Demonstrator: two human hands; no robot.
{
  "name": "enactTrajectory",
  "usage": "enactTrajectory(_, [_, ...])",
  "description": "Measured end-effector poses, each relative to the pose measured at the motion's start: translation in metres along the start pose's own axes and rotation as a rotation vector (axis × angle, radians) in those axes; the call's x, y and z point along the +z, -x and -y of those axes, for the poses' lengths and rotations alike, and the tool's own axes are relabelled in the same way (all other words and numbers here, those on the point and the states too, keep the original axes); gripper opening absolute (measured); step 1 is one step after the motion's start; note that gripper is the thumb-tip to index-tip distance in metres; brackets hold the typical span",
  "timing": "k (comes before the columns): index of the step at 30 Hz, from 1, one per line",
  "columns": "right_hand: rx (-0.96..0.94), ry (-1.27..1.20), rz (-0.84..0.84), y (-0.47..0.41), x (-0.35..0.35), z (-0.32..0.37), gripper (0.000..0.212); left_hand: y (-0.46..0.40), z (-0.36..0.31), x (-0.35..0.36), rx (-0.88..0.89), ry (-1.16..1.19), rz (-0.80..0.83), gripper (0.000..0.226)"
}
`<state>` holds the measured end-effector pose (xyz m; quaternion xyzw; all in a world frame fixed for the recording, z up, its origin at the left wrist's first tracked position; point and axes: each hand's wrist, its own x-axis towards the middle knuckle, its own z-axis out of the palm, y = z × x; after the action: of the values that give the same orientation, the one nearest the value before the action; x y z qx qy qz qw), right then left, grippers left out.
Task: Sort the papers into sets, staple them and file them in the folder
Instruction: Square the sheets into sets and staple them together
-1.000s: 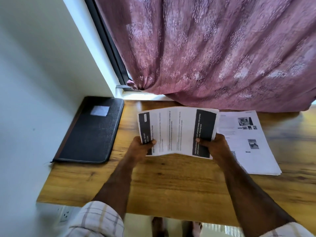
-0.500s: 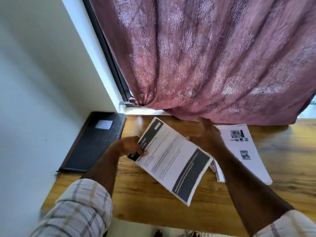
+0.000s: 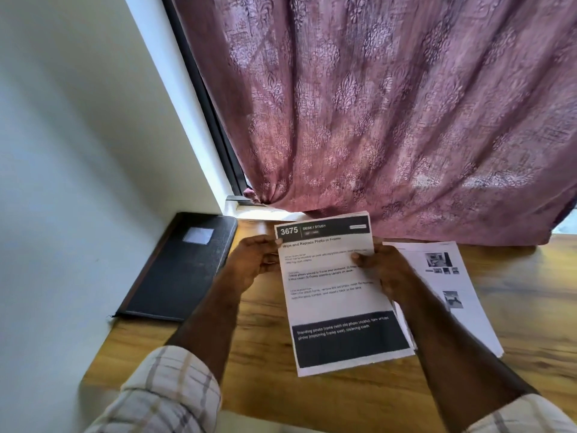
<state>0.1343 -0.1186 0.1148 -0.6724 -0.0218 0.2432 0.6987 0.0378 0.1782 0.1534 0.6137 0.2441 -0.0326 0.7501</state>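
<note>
- I hold a printed sheet (image 3: 337, 292) upright in front of me, above the wooden tabletop (image 3: 265, 354), its dark header band reading "3675 DESK / STUDY" at the top and a dark block across its foot.
- My left hand (image 3: 253, 264) grips the sheet's upper left edge: the thumb lies over the front by the header, and the fingers (image 3: 270, 265) curl behind the paper.
- My right hand (image 3: 387, 270) grips the right edge about midway up, thumb pressed on the printed face, the rest of the hand behind the sheet.
- Whether there is more than one sheet in this grip I cannot tell for sure, though a thin layered edge shows at the top.
- A loose stack of papers (image 3: 449, 285) with small photographs printed on it lies flat on the tabletop, just beyond and below my right hand, partly hidden by it.
- The black folder (image 3: 184, 270) lies closed on the tabletop to the left, against the wall (image 3: 78, 182), well apart from the sheet.
- A mauve patterned curtain (image 3: 390, 120) hangs behind the tabletop.
</note>
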Motion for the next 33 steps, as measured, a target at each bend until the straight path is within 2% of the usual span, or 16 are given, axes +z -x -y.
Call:
enactTrajectory(3, [0.024, -0.043, -0.056, 0.003, 0.005, -0.008, 0.052, 0.002, 0.016, 0.028, 0.024, 0.096, -0.021, 0.012])
enactTrajectory(5, [0.026, -0.089, -0.087, 0.000, 0.004, -0.017, 0.070, 0.002, 0.025, 0.043, 0.028, 0.149, -0.042, 0.025])
enactTrajectory(6, [0.024, -0.101, -0.087, 0.001, 0.004, -0.019, 0.072, 0.002, 0.028, 0.049, 0.024, 0.169, -0.064, 0.028])
enactTrajectory(11, [0.004, -0.158, -0.058, 0.007, 0.001, -0.021, 0.044, 0.000, 0.036, 0.056, 0.017, 0.024, -0.115, 0.024])
enactTrajectory(15, [0.111, -0.106, 0.016, 0.010, -0.010, -0.023, 0.026, -0.009, 0.027, 0.043, 0.079, -0.166, -0.133, 0.015])
enactTrajectory(17, [0.060, 0.180, -0.135, 0.011, -0.023, -0.033, 0.005, -0.017, 0.020, 0.030, 0.118, -0.273, -0.171, 0.009])
enactTrajectory(19, [0.031, 0.723, -0.290, 0.012, -0.040, -0.045, 0.005, -0.026, 0.015, 0.017, 0.139, -0.418, -0.182, 0.009])
enactTrajectory(20, [0.066, 0.953, -0.289, 0.015, -0.043, -0.051, 0.017, -0.026, 0.011, 0.014, 0.143, -0.500, -0.178, 0.009])
enactTrajectory(21, [0.122, 1.125, -0.244, 0.018, -0.044, -0.057, 0.039, -0.026, 0.007, 0.012, 0.140, -0.583, -0.172, 0.010])
enactTrajectory(22, [0.176, 1.234, -0.182, 0.020, -0.043, -0.065, 0.057, -0.025, 0.004, 0.012, 0.134, -0.663, -0.163, 0.012])
enactTrajectory(24, [0.232, 1.333, -0.098, 0.026, -0.037, -0.077, 0.066, -0.026, 0.000, 0.012, 0.139, -0.788, -0.110, 0.013])
enactTrajectory(30, [0.183, 1.262, -0.178, 0.030, -0.029, -0.094, 0.025, -0.026, -0.004, 0.015, 0.125, -1.034, 0.172, 0.015])
enactTrajectory(31, [0.178, 1.153, -0.191, 0.028, -0.031, -0.093, 0.022, -0.026, -0.006, 0.016, 0.104, -1.053, 0.203, 0.016])
enactTrajectory(33, [0.117, 0.738, -0.213, 0.022, -0.036, -0.085, 0.014, -0.024, -0.013, 0.017, 0.059, -1.068, 0.275, 0.017])
